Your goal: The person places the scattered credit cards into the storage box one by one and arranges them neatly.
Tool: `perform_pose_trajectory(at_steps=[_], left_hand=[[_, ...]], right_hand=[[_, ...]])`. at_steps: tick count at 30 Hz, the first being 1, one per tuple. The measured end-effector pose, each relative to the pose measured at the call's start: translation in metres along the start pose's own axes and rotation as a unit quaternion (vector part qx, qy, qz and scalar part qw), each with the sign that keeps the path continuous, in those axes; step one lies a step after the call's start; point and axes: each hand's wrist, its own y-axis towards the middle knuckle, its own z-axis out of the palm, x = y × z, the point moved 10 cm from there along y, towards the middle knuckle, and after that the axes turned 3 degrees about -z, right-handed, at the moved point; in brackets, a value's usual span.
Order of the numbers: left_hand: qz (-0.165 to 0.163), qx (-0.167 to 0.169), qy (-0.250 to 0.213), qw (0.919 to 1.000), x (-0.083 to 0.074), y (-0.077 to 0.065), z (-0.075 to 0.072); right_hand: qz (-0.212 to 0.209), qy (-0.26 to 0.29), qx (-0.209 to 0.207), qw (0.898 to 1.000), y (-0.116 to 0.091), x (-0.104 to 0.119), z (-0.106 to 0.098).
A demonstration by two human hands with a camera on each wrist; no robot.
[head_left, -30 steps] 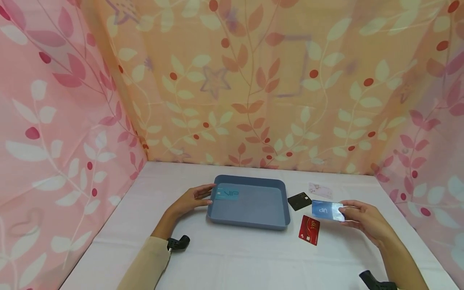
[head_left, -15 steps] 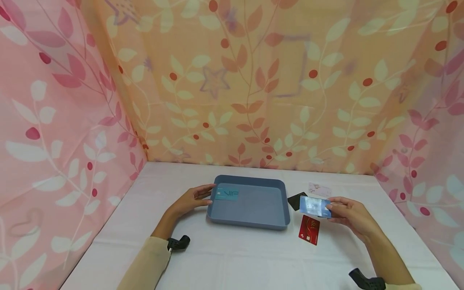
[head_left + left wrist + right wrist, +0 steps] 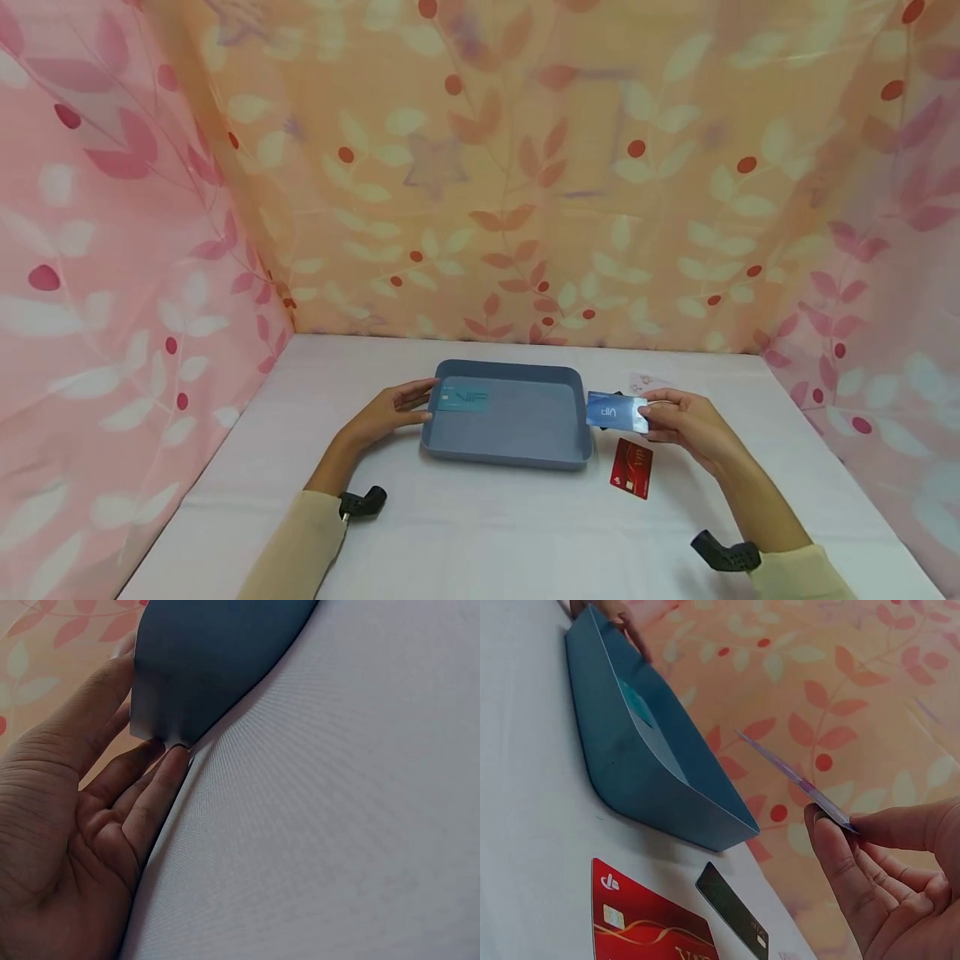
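Lower right of center, a person's right hand (image 3: 686, 425) pinches a blue VIP card (image 3: 617, 412) near a blue-gray tray (image 3: 525, 425), whose left side the left hand (image 3: 386, 417) touches with fingers loosely extended.

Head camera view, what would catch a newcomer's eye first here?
Probably the shiny blue VIP card, pinched in the right hand and held up at the right edge of the blue-grey tray. Next might come the red card lying on the white table to the tray's right, then the teal card inside the tray's left end.
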Motion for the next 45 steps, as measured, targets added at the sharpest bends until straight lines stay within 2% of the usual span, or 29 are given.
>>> perform_pose_trajectory(at_steps=[4, 13, 21, 32, 45], left_hand=[[-0.005, 0.001, 0.002, 1.0, 0.001, -0.004, -0.002], [-0.003, -0.001, 0.005, 1.0, 0.001, -0.002, -0.003], [0.003, 0.0, 0.006, 1.0, -0.004, -0.003, -0.002], [-0.011, -0.009, 0.015, 0.9998, -0.002, -0.003, -0.004], [0.002, -0.002, 0.014, 0.9999, -0.007, -0.002, -0.002]], right_hand=[[0.0, 0.009, 0.004, 1.0, 0.007, 0.002, 0.01], [0.005, 0.0, 0.0, 1.0, 0.025, 0.011, 0.024], [0.004, -0.009, 0.008, 1.0, 0.039, 0.02, 0.044], [0.008, 0.0, 0.025, 1.0, 0.06, 0.022, 0.071], [0.003, 0.007, 0.036, 0.999, 0.081, 0.022, 0.104]])
